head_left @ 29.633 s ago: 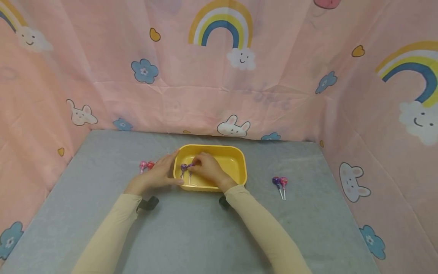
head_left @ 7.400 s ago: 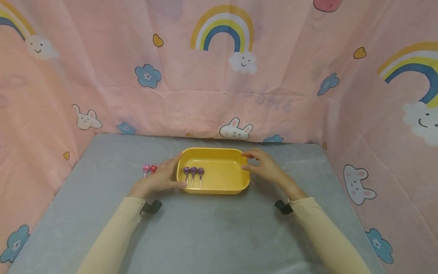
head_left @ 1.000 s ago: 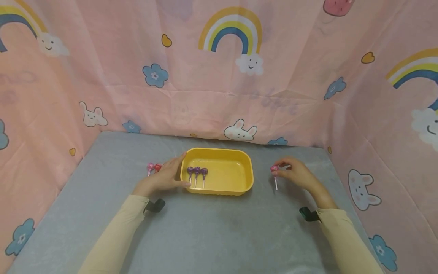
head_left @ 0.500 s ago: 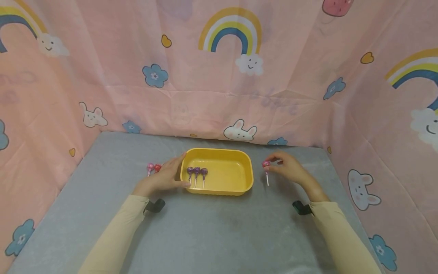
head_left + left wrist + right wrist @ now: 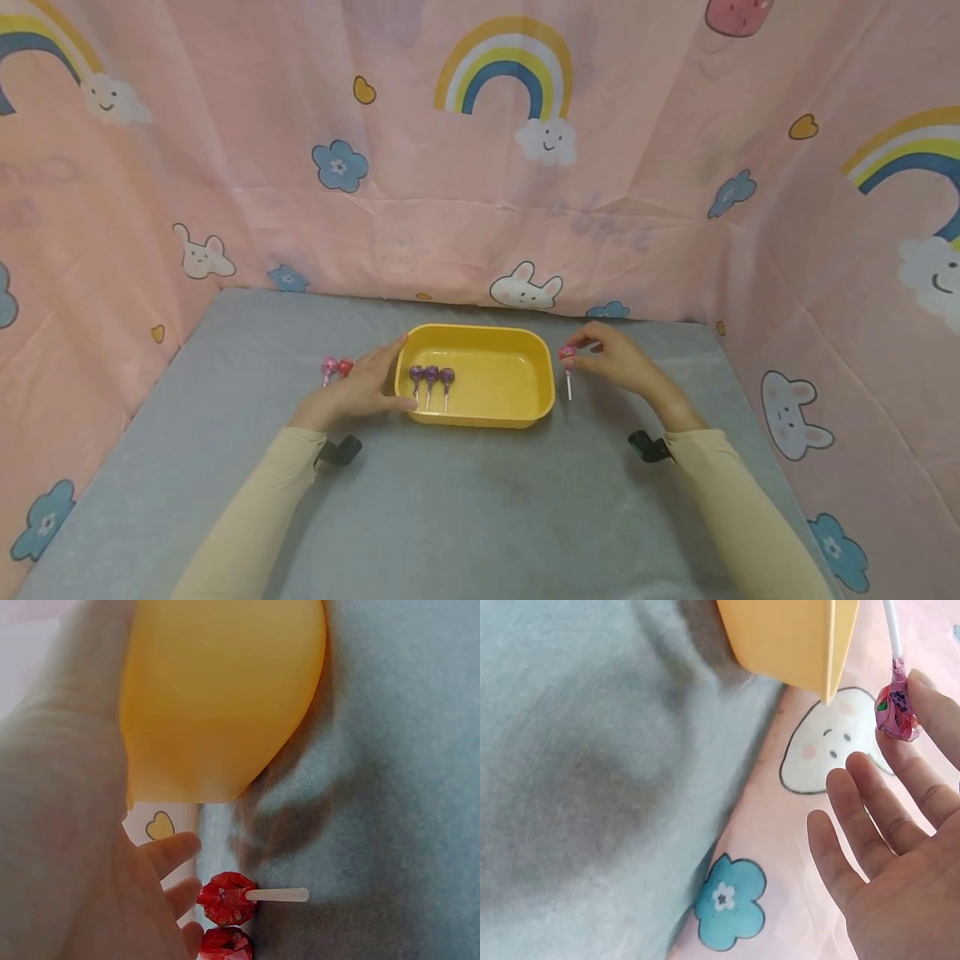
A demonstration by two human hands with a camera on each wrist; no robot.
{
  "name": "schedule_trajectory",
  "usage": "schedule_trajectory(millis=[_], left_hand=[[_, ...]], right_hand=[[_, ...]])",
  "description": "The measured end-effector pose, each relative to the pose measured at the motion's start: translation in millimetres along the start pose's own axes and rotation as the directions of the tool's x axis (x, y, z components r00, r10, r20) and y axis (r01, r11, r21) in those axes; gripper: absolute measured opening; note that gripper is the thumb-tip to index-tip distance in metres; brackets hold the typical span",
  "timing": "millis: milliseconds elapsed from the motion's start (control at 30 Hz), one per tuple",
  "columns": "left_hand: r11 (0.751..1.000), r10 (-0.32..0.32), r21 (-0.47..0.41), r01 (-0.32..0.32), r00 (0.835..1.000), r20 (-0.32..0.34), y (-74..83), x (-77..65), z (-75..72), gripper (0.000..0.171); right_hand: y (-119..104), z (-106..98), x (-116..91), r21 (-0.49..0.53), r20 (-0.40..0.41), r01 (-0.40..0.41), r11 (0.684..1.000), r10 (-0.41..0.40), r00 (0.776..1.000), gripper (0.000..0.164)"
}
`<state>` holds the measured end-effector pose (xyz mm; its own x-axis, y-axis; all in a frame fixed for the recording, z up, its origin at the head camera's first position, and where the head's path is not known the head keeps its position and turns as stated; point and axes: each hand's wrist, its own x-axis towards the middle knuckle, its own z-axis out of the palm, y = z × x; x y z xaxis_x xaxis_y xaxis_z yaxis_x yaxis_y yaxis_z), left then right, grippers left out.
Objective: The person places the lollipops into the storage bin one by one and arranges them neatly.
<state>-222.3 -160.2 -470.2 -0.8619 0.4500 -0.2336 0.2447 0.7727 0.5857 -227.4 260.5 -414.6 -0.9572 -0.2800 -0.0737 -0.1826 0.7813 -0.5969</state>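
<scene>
My right hand [image 5: 618,358] pinches a pink-wrapped lollipop [image 5: 567,352] by its candy head, just off the right end of a yellow plastic bin [image 5: 487,421]. In the right wrist view, thumb and forefinger grip the lollipop [image 5: 898,712] with its white stick pointing up in the picture, the other fingers spread. Inside the bin's left part, three purple lollipops [image 5: 432,375] lie side by side, sticks toward the near wall. My left hand [image 5: 360,387] rests against the bin's left end, thumb at the near rim and fingers extended along the side.
Left of the bin, partly behind the left hand, lie a pink lollipop [image 5: 330,367] and a red lollipop [image 5: 345,367]. In the left wrist view a red lollipop [image 5: 227,898] lies by the fingertips. A pink patterned curtain [image 5: 450,225] borders the grey-covered table [image 5: 480,517].
Over the last second my right hand has carried the pink lollipop leftward to the bin's right end. The left hand stays put. Since the oldest frame, the bin has gained a third purple lollipop.
</scene>
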Motion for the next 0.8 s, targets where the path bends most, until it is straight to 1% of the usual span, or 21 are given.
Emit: schedule_trajectory(millis=[167,367,633,800], left_hand=[[1.000,-0.012,0.002,0.012,1.000,0.007,-0.7,0.6,0.2,0.117],[1.000,-0.024,-0.004,0.025,1.000,0.014,-0.7,1.4,0.1,0.117],[1.000,0.001,-0.005,-0.001,1.000,0.008,-1.6,1.0,-0.3,0.118],[1.000,0.005,0.000,-0.005,1.000,0.007,-0.7,0.5,-0.5,0.117]], right_hand=[[-5.5,2.2,4.1,0.017,-0.006,0.038,0.999,-0.038,0.999,0.033],[-13.3,4.2,9.1,0.031,0.001,0.060,0.998,-0.060,0.998,0.032],[-22.3,7.8,17.8,0.045,0.010,0.088,0.995,-0.088,0.996,0.028],[-30.3,11.5,22.9,0.061,0.011,0.103,0.993,-0.104,0.994,0.023]])
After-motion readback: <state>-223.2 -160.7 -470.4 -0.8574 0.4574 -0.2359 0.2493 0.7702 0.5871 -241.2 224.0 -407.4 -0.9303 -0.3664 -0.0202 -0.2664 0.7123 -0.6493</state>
